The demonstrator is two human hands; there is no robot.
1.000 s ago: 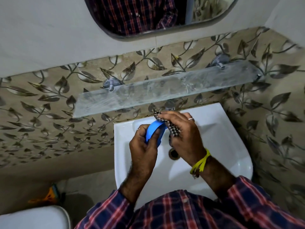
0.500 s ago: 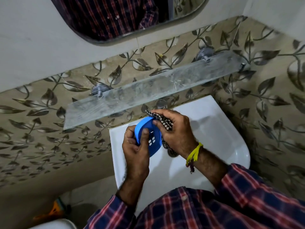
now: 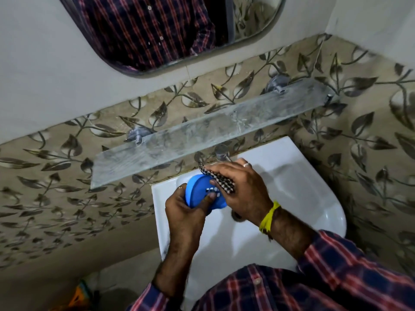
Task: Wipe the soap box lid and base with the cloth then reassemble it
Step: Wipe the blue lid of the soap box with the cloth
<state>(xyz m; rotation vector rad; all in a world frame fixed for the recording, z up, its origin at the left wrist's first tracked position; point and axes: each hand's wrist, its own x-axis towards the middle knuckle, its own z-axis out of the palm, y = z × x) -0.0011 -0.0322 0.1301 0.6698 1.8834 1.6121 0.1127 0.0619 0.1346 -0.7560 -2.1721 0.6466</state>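
Observation:
My left hand [image 3: 184, 212] grips a blue oval soap box part [image 3: 199, 189] with small drain slots, held over the white sink [image 3: 314, 198]; my thumb rests on its flat face. My right hand [image 3: 242, 189] presses a black-and-white checked cloth [image 3: 221, 179] against the upper right edge of the blue piece. Whether this piece is the lid or the base I cannot tell; no other soap box part is visible.
A frosted glass shelf [image 3: 202, 135] on metal brackets runs just above the sink. A tap [image 3: 222, 153] sits behind my hands, and the drain [image 3: 235, 215] below my right wrist. A mirror [image 3: 168, 30] hangs above. Leaf-patterned tiles cover the wall.
The blue piece has turned from edge-on to show its slotted face. The cloth has slid along its upper edge. The camera view has shifted.

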